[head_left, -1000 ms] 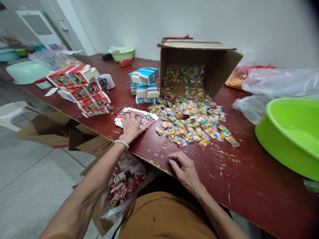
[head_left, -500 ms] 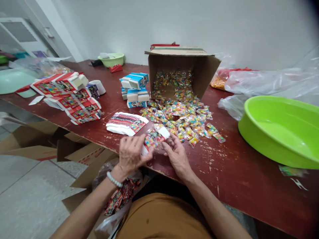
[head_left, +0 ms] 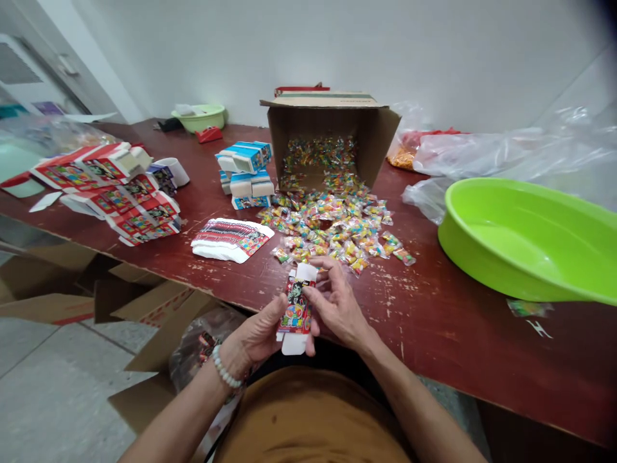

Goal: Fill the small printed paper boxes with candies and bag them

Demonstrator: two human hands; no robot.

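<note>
Between my hands is a small red candy box (head_left: 295,307), printed with a cartoon figure and colourful sweets, its white end flaps sticking out at top and bottom. My left hand (head_left: 259,332), with a beaded bracelet at the wrist, grips its left edge. My right hand (head_left: 337,308) holds the right side, thumb on the printed front and fingers behind. Just beyond lies a heap of small clear candy packets (head_left: 337,225), spilling from a tipped cardboard carton (head_left: 380,151). A fanned stack of flat red-and-white boxes (head_left: 231,239) lies to the left of the heap.
Bundled red boxes (head_left: 139,206) pile up at left, with blue boxes (head_left: 245,173) near the carton. A green basin (head_left: 482,257) stands at right before plastic bags (head_left: 482,151). Below the table's front edge are opened cartons (head_left: 149,347) and a bag (head_left: 193,347).
The candy box has been drawn closer to my body and turned from slanted to nearly upright, printed face toward me. My left hand has rolled from above it to its side. The view has shifted right.
</note>
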